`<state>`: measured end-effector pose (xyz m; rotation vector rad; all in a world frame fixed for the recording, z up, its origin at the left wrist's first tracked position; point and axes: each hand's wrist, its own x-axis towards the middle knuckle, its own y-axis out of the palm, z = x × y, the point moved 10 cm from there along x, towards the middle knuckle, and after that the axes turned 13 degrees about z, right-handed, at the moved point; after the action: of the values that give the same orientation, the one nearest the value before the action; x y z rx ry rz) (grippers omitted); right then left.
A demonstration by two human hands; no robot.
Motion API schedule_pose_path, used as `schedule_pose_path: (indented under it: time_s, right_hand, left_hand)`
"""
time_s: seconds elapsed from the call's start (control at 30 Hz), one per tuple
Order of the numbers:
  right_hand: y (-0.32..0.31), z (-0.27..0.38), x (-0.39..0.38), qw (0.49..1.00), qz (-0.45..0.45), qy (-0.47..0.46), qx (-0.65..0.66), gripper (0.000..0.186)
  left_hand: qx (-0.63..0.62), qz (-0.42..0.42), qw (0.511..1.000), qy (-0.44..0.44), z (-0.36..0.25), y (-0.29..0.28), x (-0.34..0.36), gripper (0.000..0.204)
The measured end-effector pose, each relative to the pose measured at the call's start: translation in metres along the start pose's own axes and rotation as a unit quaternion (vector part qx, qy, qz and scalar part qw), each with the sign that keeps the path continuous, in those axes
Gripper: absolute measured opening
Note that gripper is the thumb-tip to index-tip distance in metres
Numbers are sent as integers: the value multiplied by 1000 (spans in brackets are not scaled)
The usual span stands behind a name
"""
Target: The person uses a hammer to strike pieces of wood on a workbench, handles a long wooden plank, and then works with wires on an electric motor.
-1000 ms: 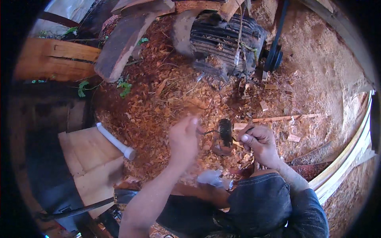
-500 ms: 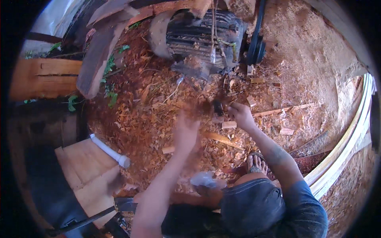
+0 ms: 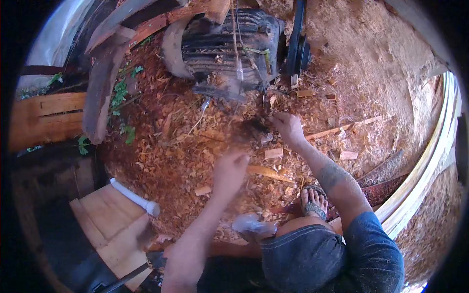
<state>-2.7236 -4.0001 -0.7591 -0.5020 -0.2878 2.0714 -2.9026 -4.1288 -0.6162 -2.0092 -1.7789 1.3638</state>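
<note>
Over ground strewn with wood shavings [image 3: 181, 146], my left hand [image 3: 229, 173] is smeared by motion. Its fingers look curled, but what is in them, if anything, does not show. My right hand [image 3: 288, 129] is farther forward and to the right, its fingers pinched together. Just left of those fingertips is a blurred dark object [image 3: 256, 126], low over the shavings; its kind is unclear. Beyond both hands stands a large ribbed electric motor [image 3: 224, 46], dusty and dark, with a pulley and belt [image 3: 297, 49] on its right side.
Small wood offcuts [image 3: 273, 153] and a long thin strip [image 3: 342, 128] lie about. A white plastic tube [image 3: 134, 196] rests by light boards [image 3: 110, 215] at left. Planks [image 3: 102, 93] lean at the upper left. Pale long boards [image 3: 425, 180] curve along the right. A clear plastic bag [image 3: 251, 224] is by my leg.
My left hand has moved slightly down, and my right hand has shifted slightly up and left. The whole view has shifted, with the motor now farther left.
</note>
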Motion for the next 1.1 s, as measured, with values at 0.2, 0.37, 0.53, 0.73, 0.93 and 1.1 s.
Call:
schedule_pose_path:
  time_s: [0.2,0.37,0.53,0.73,0.93,1.1]
  right_hand:
    - [-8,-5,-6,999,8,43,-12,26]
    - [-15,15,-14,999,-41,-24,27,29]
    - [-1,-37,-14,998,-38,42,3,24]
    - [-4,-18,-20,999,-4,16,-44,23]
    - [4,-33,-13,996,34,80,15,28]
    - [8,-33,-6,996,14,77,-35,27]
  left_hand:
    - [5,-26,1000,4,-35,11,27,27]
    - [10,-67,998,-17,-86,-2,72,32]
    - [16,-168,986,1,-93,11,123,30]
    - [-112,-120,985,-48,-74,14,143,25]
    - [-110,-143,982,-50,-49,10,165,28]
    - [-37,-152,987,-29,-64,10,172,30]
